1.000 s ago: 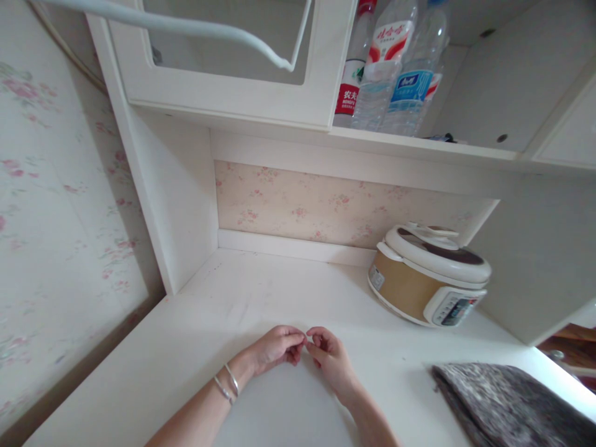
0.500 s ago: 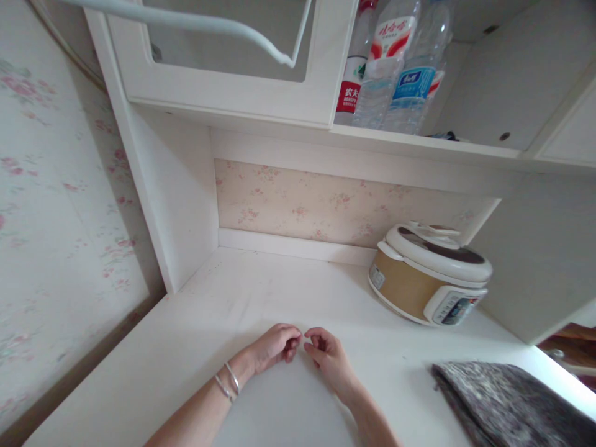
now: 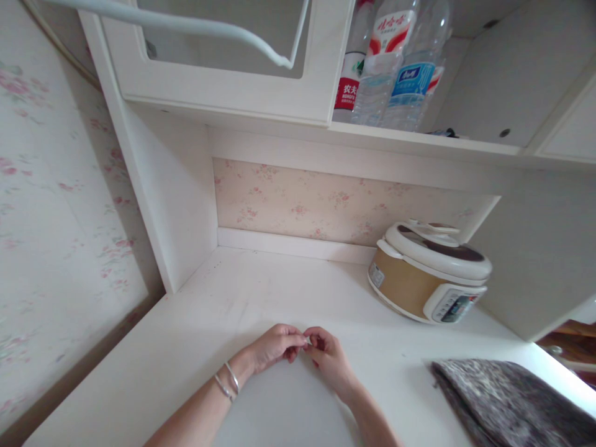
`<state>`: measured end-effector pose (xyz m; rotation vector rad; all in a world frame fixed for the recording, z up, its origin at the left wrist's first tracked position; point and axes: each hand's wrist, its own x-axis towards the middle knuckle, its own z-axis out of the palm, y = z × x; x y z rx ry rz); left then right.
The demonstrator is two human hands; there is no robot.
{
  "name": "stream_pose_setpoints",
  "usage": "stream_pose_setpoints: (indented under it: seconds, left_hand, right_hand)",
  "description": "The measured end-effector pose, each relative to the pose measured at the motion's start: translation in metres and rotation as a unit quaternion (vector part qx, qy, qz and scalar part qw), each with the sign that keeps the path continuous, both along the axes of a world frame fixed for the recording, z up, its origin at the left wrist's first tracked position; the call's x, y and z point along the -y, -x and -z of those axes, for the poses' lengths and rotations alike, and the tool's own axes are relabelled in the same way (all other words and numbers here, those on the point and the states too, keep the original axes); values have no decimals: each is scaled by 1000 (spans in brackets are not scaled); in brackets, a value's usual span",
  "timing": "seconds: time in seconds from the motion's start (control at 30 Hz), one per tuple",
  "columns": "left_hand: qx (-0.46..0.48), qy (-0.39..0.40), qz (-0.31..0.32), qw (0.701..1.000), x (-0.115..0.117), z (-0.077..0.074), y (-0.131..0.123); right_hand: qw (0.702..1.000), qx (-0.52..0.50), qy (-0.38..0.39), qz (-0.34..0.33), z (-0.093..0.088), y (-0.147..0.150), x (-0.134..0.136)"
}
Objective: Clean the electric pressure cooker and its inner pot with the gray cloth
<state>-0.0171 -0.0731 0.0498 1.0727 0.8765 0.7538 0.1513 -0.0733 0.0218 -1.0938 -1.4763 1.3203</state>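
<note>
My left hand (image 3: 274, 346) rests on the white desk top (image 3: 186, 347), fingers curled, thumb and fingertip pinched toward the right. Two thin silver bangles (image 3: 226, 382) circle its wrist. My right hand (image 3: 328, 357) lies right beside it with fingers curled, and its fingertips meet those of the left hand. Something tiny and pale sits between the two pinches; I cannot make out what it is.
A beige and white rice cooker (image 3: 428, 273) stands at the back right of the desk. A dark patterned cloth (image 3: 507, 403) lies at the right front. Water bottles (image 3: 391, 62) stand on the shelf above. A white cabinet door (image 3: 223, 56) hangs overhead.
The fingertips touched, parted slightly half a second ago, and now touch again. The hands stay in the same spot.
</note>
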Motion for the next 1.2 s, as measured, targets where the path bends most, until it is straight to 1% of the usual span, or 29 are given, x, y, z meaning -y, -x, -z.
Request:
stream_pose_setpoints:
  seconds: [0.13, 0.4, 0.57, 0.7, 0.83, 0.93, 1.07, 1.2]
  left_hand:
    - [31, 17, -15, 999, -1, 0, -2]
    - [11, -33, 8, 999, 1, 2, 2]
    - [16, -38, 2, 999, 1, -1, 1]
    - [39, -17, -8, 999, 1, -1, -1]
    - [53, -9, -8, 998, 0, 2, -2]
    - [45, -20, -6, 999, 0, 4, -2]
    - [32, -38, -22, 999, 0, 4, -1]
    - [34, -33, -25, 999, -2, 7, -1]
  right_hand:
    - [1000, 0, -2, -8, -2, 0, 0]
    - [1000, 8, -1, -18, 6, -1, -2]
    - [1000, 16, 1, -26, -1, -1, 0]
    - [999, 29, -6, -28, -3, 0, 1]
    - [998, 42, -26, -28, 1, -1, -1]
    - [998, 50, -37, -25, 5, -2, -2]
    - [998, 47, -42, -11, 8, -3, -4]
    - [998, 50, -44, -4, 10, -4, -4]
